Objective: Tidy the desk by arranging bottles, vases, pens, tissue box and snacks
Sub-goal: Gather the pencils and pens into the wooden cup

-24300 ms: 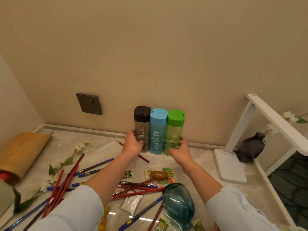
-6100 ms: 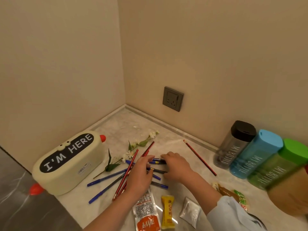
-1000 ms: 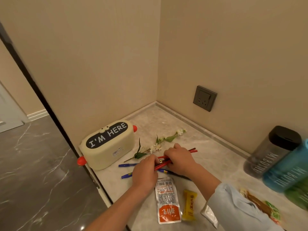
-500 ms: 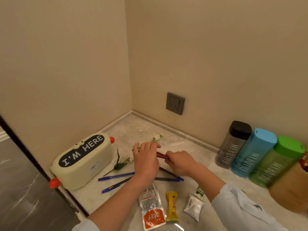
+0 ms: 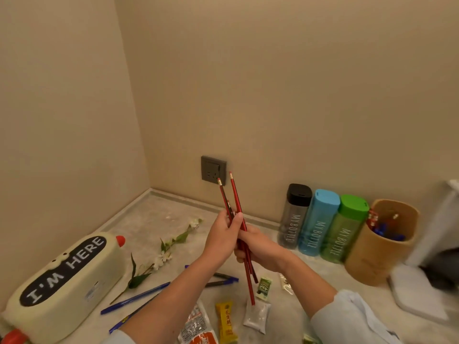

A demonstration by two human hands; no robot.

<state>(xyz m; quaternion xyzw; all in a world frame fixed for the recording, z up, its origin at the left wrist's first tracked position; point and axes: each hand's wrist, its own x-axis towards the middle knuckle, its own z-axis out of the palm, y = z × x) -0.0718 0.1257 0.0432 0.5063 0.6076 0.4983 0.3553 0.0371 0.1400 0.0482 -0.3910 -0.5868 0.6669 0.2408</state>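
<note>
While both the left hand [image 5: 221, 238] and right hand [image 5: 257, 249] clasped thin red pencils [image 5: 238, 220] upright above the desk's [image 5: 151, 217] middle, the splayed, uneven bundle looked liable to slip loose.

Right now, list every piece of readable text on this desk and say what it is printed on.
"I'M HERE": black panel on the cream tissue box.
"MY BOTTLE": black-capped bottle.
"MY BOTTLE": blue bottle.
"MY BOTTLE": green bottle.
Yellow snack bar, orange-and-white snack packet, small green packet: print too small to read.
</note>
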